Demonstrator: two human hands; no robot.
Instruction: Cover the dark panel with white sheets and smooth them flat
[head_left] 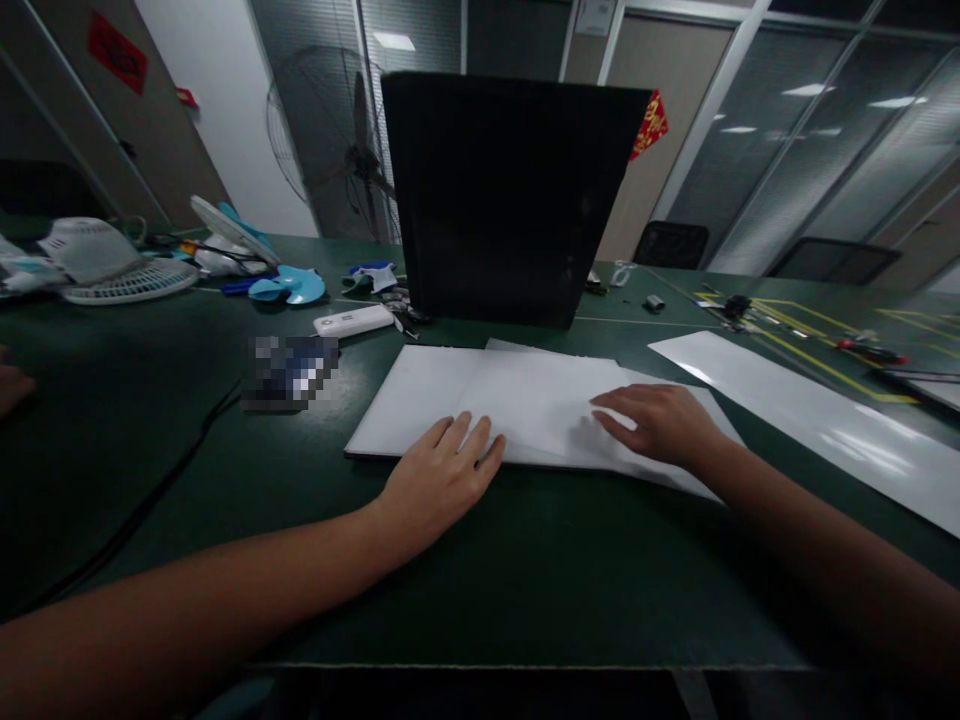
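Overlapping white sheets point(547, 395) lie on the dark green table in front of me, and a thin dark edge shows beneath their near side. My left hand point(442, 475) rests open at the near edge of the sheets, its fingers spread on the white surface. Over the right part of the sheets is my right hand point(656, 420), open with thumb and fingers apart and pointing left. A shadow falls under its fingertips; whether they touch the paper I cannot tell. Neither hand holds anything.
A black upright panel point(510, 200) stands behind the sheets. Left are a white stick-like device point(352, 321), blue fan blades point(289, 286) and white fan parts point(131, 275). A long white glossy sheet point(817, 420) lies right. Another person's hand point(11, 385) shows at the left edge.
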